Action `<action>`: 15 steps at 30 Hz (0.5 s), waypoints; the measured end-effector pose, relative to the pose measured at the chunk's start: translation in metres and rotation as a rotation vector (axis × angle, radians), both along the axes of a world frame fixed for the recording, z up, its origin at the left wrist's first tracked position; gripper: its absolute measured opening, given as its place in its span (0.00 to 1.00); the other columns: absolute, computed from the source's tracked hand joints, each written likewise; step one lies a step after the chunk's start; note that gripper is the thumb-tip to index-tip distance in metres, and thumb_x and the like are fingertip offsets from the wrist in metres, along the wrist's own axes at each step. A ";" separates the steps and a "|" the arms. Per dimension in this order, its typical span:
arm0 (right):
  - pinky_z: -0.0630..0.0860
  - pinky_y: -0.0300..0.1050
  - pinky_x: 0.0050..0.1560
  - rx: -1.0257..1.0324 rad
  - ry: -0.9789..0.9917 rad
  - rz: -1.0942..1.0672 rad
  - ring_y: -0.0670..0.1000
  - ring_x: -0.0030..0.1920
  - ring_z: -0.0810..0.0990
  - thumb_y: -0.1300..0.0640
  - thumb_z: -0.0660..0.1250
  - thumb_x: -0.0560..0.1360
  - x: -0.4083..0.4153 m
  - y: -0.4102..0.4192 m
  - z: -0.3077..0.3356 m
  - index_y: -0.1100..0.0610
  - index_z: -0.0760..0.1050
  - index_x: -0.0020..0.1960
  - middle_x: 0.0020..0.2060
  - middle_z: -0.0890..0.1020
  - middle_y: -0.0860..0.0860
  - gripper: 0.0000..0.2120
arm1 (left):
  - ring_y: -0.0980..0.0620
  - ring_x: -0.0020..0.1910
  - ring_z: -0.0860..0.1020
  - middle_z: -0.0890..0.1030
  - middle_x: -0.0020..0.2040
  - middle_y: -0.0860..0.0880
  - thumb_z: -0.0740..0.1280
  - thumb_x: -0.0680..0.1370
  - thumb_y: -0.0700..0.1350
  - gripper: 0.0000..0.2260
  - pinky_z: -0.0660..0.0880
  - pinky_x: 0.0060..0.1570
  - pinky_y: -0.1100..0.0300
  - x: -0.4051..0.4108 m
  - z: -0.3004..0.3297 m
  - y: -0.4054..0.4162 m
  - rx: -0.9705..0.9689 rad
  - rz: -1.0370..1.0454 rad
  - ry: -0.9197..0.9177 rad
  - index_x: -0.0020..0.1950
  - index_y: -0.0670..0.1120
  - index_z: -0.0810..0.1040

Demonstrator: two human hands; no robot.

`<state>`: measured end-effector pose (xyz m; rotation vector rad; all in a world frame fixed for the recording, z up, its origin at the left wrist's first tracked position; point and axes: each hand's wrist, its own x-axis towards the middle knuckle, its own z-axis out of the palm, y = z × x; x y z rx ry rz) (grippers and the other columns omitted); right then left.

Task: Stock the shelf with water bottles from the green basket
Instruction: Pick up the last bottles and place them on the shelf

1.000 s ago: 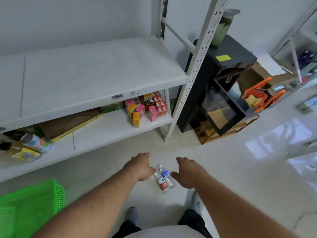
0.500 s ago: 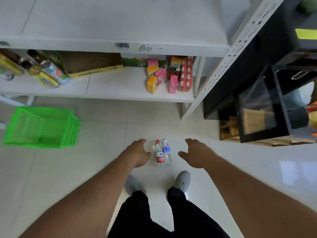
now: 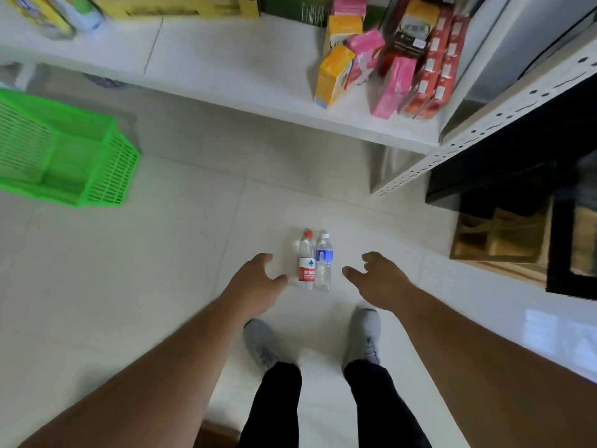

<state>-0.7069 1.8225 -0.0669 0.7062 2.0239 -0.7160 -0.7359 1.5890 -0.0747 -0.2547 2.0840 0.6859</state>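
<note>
Two small water bottles lie side by side on the white floor tiles: a red-capped, red-labelled bottle [image 3: 306, 260] and a blue-labelled bottle [image 3: 323, 260] to its right. My left hand [image 3: 255, 282] hovers just left of them, fingers spread, holding nothing. On the other side my right hand [image 3: 378, 279] is also open and empty. Neither hand touches a bottle. The green basket [image 3: 64, 150] sits on the floor at the far left and looks empty. The white shelf [image 3: 226, 72] runs across the top of the view.
On the shelf stand yellow, pink and red cartons [image 3: 384, 59], a flat cardboard box [image 3: 174, 6] and drink bottles [image 3: 58, 11] at the left. The perforated shelf post [image 3: 478, 130] slants at the right beside a black cabinet [image 3: 533, 163]. My grey shoes [image 3: 365, 334] stand below the bottles.
My head has tilted further down and closer to the floor, so the upper shelf has left the view. Both hands have dropped nearer to the two bottles, still empty.
</note>
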 end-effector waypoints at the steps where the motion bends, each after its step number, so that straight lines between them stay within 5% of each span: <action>1: 0.70 0.45 0.65 -0.002 -0.006 -0.022 0.53 0.66 0.76 0.39 0.63 0.78 -0.002 0.001 -0.025 0.56 0.60 0.78 0.70 0.74 0.52 0.34 | 0.48 0.71 0.70 0.68 0.74 0.46 0.68 0.77 0.56 0.32 0.67 0.69 0.54 0.004 -0.021 0.000 -0.002 0.040 -0.009 0.77 0.48 0.63; 5: 0.70 0.43 0.61 -0.027 -0.035 -0.097 0.53 0.66 0.75 0.39 0.64 0.77 -0.004 0.004 -0.130 0.56 0.62 0.77 0.71 0.73 0.52 0.35 | 0.49 0.70 0.71 0.70 0.73 0.47 0.69 0.76 0.57 0.32 0.68 0.66 0.57 0.018 -0.110 0.005 -0.016 0.170 -0.052 0.76 0.48 0.64; 10: 0.69 0.41 0.49 -0.060 -0.021 -0.210 0.51 0.51 0.77 0.38 0.66 0.76 -0.005 0.010 -0.256 0.57 0.62 0.76 0.58 0.81 0.53 0.37 | 0.49 0.68 0.73 0.70 0.73 0.48 0.70 0.75 0.57 0.33 0.69 0.57 0.61 0.031 -0.226 0.024 -0.014 0.276 -0.103 0.76 0.48 0.64; 15: 0.75 0.46 0.57 -0.047 -0.003 -0.228 0.54 0.58 0.77 0.39 0.66 0.76 -0.008 0.020 -0.371 0.58 0.62 0.77 0.63 0.77 0.53 0.37 | 0.49 0.66 0.74 0.71 0.72 0.48 0.72 0.73 0.58 0.34 0.71 0.60 0.58 0.037 -0.340 0.043 -0.014 0.271 -0.091 0.75 0.48 0.65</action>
